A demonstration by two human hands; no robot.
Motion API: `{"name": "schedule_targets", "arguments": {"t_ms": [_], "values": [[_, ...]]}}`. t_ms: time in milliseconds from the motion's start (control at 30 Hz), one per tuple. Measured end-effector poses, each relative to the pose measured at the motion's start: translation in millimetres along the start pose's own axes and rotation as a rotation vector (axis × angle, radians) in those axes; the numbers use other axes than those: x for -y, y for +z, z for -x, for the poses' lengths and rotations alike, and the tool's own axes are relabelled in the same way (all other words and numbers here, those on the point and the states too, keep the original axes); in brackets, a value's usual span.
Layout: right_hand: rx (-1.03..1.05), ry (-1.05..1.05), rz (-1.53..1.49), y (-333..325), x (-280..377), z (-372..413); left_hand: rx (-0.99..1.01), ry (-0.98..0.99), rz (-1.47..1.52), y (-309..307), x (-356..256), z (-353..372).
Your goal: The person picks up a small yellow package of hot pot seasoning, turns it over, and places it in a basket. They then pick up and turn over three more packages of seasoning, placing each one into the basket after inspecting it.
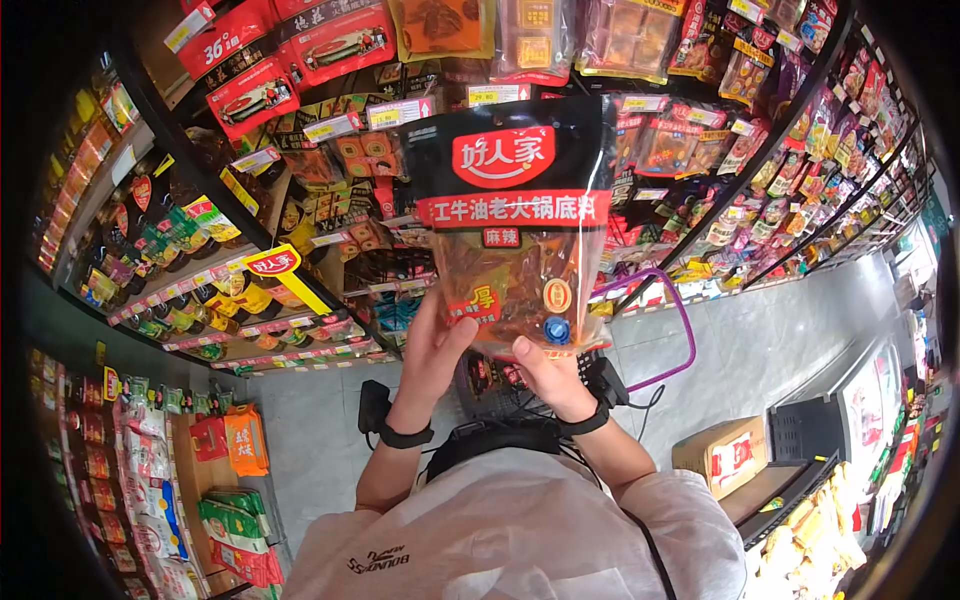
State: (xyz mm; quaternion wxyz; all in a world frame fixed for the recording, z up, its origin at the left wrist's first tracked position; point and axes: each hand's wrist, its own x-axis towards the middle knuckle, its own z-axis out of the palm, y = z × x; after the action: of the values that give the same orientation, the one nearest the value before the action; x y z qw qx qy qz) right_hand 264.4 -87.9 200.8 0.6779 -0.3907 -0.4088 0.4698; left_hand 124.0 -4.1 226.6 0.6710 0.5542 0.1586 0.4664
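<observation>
A bag of hot pot soup base (520,255), black and red on top with a see-through lower part, is held up in front of my chest, its printed front towards me. My left hand (436,345) grips its lower left edge, thumb on the front. At the bottom right, my right hand (545,372) pinches it with the thumb in front. The other fingers of both hands are mostly hidden behind the bag. Dark straps with small devices sit on both wrists.
Shelves (560,95) of similar bags with price tags stand ahead. Bottles fill a shelf (190,290) on the left. Below the bag is a dark basket with a purple handle (690,330). A cardboard box (722,455) stands at the lower right, on a grey tiled floor (765,310).
</observation>
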Motion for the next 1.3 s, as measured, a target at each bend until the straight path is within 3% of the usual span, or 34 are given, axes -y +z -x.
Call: {"name": "schedule_targets", "arguments": {"t_ms": [67, 200, 233, 333, 367, 433, 533, 633, 667, 767, 833, 900, 933, 1067, 1167, 1233, 1300], "values": [[-0.046, -0.005, 0.063, 8, 10, -2, -0.079, 0.065, -0.056, 10, -6, -7], [-0.129, -0.190, 0.330, 18, 7, -11, -0.085, 0.170, -0.508, 1, 9, 0], [-0.153, -0.262, 0.459, 17, 4, -14, -0.036, 0.171, -0.374, 4, 3, 2], [-0.279, -0.743, 0.914, 11, 11, -28, 0.111, 0.147, 0.033, 17, -20, 6], [-0.300, -0.899, 1.051, 8, 12, -29, 0.139, 0.160, 0.047, 23, -21, 8], [-0.247, -0.838, 1.115, 12, 16, -23, 0.184, 0.187, 0.077, 32, -19, 11], [-0.170, -0.769, 1.193, 19, 19, -22, 0.063, 0.163, 0.044, 26, -12, 5], [-0.013, -0.722, 1.158, 16, 31, -20, 0.010, 0.164, 0.040, 10, -6, 2], [0.133, -0.697, 1.170, 10, 45, -21, -0.041, 0.139, 0.052, 8, -8, 5], [0.177, -0.605, 1.125, 0, 74, -13, -0.089, 0.089, 0.168, 1, -15, 7], [0.002, -0.663, 1.051, -13, 71, -14, -0.067, 0.084, 0.234, -11, -13, 8], [-0.183, -0.566, 0.837, -14, 63, -18, -0.021, 0.059, 0.337, -20, -13, 11], [-0.165, -0.404, 0.498, -10, 57, -16, -0.010, 0.039, 0.350, -22, -14, 12], [0.184, -0.161, 0.392, -11, 51, -8, 0.032, 0.074, 0.271, -16, -15, 11], [0.087, -0.137, 0.252, -2, 44, -5, 0.077, 0.000, 0.272, -16, -23, 8], [0.054, -0.066, 0.001, 1, 37, -2, 0.088, -0.013, 0.194, -18, -25, 4], [0.007, -0.087, -0.012, -5, 24, -3, 0.113, -0.018, 0.127, -18, -28, 1]]}}
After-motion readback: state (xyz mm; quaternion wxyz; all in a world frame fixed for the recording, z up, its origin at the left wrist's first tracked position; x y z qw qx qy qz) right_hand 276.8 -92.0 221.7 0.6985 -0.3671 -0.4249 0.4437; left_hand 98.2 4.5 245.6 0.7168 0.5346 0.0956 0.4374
